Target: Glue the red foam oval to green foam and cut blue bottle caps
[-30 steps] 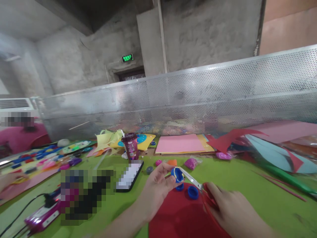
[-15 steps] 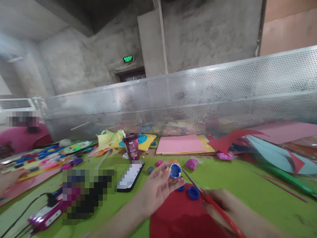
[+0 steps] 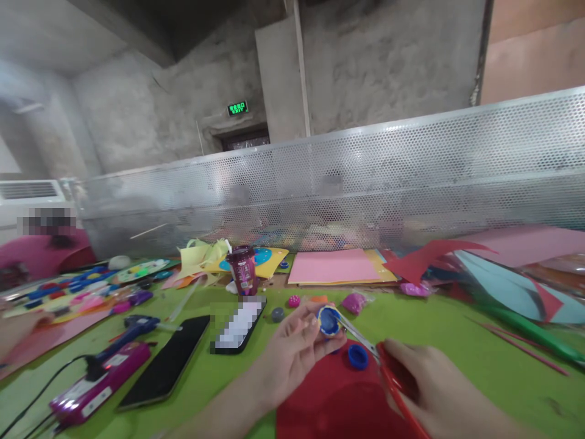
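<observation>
On the near side of the green table point(image 3: 484, 390), the left hand point(image 3: 297, 344) holds a round blue plastic cap point(image 3: 329, 322) between its fingers, with the open side showing. The right hand point(image 3: 423, 375) has its fingers wrapped round the red handles of the silver scissors point(image 3: 362, 339). The tips are at the cap's right edge, but I cannot tell if they touch it.

The work looks only part done. Pale, bumpy bits stick to the cap's rim, so this one does not seem finished. A second blue plastic cap point(image 3: 358, 358), hollow like a tiny bowl, sits on the flat, smooth red sheet point(image 3: 315, 396). Its rim looks clean.

Farther off and a bit left is a small, knobbly pink ball point(image 3: 294, 301). To its right is a soft purple lump in shiny clear wrap point(image 3: 355, 303). Behind them, pink paper point(image 3: 333, 266) lies flat.
</observation>
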### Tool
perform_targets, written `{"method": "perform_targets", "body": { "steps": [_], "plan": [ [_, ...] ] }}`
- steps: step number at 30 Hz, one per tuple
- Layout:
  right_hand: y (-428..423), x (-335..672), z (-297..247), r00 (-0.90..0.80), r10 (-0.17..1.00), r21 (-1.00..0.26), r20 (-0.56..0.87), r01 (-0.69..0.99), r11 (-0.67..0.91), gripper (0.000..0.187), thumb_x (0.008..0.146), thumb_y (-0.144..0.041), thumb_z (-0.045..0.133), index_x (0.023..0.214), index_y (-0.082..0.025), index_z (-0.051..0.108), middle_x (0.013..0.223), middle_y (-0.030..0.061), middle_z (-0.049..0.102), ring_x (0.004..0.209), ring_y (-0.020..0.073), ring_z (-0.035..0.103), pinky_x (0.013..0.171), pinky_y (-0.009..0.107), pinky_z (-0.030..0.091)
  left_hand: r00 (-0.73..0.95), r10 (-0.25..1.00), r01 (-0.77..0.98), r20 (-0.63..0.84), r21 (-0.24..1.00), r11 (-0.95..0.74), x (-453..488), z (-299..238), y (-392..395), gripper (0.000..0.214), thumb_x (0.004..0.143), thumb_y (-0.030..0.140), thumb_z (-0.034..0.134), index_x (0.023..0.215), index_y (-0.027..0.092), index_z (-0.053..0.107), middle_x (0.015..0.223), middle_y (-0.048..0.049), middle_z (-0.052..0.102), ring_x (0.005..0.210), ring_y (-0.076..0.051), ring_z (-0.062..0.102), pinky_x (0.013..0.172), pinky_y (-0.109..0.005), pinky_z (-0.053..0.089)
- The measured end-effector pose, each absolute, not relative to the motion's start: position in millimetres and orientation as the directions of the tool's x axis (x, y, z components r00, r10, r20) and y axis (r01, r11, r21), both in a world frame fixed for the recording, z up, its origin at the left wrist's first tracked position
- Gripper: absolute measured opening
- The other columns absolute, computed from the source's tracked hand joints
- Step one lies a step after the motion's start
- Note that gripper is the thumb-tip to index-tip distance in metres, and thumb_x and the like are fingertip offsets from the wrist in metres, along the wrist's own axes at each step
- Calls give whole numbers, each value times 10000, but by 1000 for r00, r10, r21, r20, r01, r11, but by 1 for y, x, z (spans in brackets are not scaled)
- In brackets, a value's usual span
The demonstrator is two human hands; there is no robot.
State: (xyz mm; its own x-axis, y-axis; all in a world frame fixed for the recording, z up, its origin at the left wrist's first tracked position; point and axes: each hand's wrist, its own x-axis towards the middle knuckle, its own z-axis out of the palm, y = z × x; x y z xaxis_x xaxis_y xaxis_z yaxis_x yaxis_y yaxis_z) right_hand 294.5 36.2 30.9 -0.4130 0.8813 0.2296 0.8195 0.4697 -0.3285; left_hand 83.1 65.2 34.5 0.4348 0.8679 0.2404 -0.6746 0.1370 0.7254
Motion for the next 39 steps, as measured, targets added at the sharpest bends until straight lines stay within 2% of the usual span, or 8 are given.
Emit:
{"method": "perform_targets", "body": {
  "steps": [5, 11, 21, 23, 26, 31, 34, 39],
  "plan": [
    [38, 295, 27, -416, 877, -289, 241, 832, 474, 138, 807, -292, 398, 685, -229, 410, 597, 26, 569, 456, 135, 451, 459, 250, 316, 437, 863, -672, 253, 729, 126, 84, 34, 68, 276, 677, 183, 767, 941, 204, 688, 864, -18, 702, 833, -177, 667, 888, -379, 492],
    [42, 295, 23, -365, 890, -227, 273, 875, 428, 142, 803, -287, 357, 744, -218, 465, 645, 70, 623, 523, 192, 572, 474, 267, 339, 422, 875, -658, 237, 744, 116, 83, 30, 68, 275, 674, 182, 770, 934, 226, 691, 886, -19, 687, 838, -178, 656, 857, -386, 503],
    [44, 296, 22, -369, 898, -82, 239, 914, 397, 231, 814, -280, 329, 864, -179, 530, 695, 108, 670, 588, 284, 638, 490, 320, 360, 417, 867, -604, 274, 796, 38, 82, 33, 67, 176, 751, 188, 703, 927, 201, 691, 864, -27, 668, 789, -131, 627, 727, -257, 513],
    [43, 295, 21, -357, 908, -123, 219, 913, 388, 251, 822, -281, 314, 886, -173, 531, 717, 117, 672, 620, 283, 641, 515, 326, 383, 406, 873, -601, 269, 799, 33, 82, 34, 68, 179, 741, 195, 713, 919, 191, 692, 867, -30, 667, 778, -130, 626, 718, -256, 512],
    [41, 292, 20, -337, 926, -252, 170, 894, 372, 207, 801, -272, 352, 843, -180, 533, 748, 115, 666, 616, 232, 622, 538, 300, 404, 372, 901, -604, 224, 795, 52, 82, 34, 69, 225, 680, 213, 765, 892, 184, 696, 864, -29, 673, 743, -136, 629, 707, -277, 516],
    [35, 286, 26, -357, 920, -473, 160, 791, 389, 160, 784, -280, 425, 778, -197, 562, 703, 53, 647, 569, 157, 562, 544, 248, 400, 362, 909, -617, 208, 784, 66, 81, 32, 72, 247, 646, 246, 790, 863, 176, 697, 815, -36, 688, 710, -158, 643, 695, -306, 511],
    [32, 284, 33, -378, 916, -628, 131, 683, 372, 223, 803, -354, 442, 761, -198, 597, 655, 23, 627, 571, 149, 549, 540, 235, 403, 402, 887, -619, 227, 782, 81, 81, 32, 74, 245, 652, 256, 787, 861, 170, 694, 783, -38, 686, 694, -156, 644, 669, -287, 498],
    [27, 283, 41, -366, 930, -784, 37, 566, 254, 271, 766, -443, 495, 708, -198, 596, 543, -21, 502, 505, 122, 468, 469, 216, 372, 437, 872, -616, 221, 779, 112, 78, 33, 77, 277, 650, 257, 790, 889, 162, 687, 784, -47, 683, 675, -139, 635, 587, -228, 456]
  ]
}}
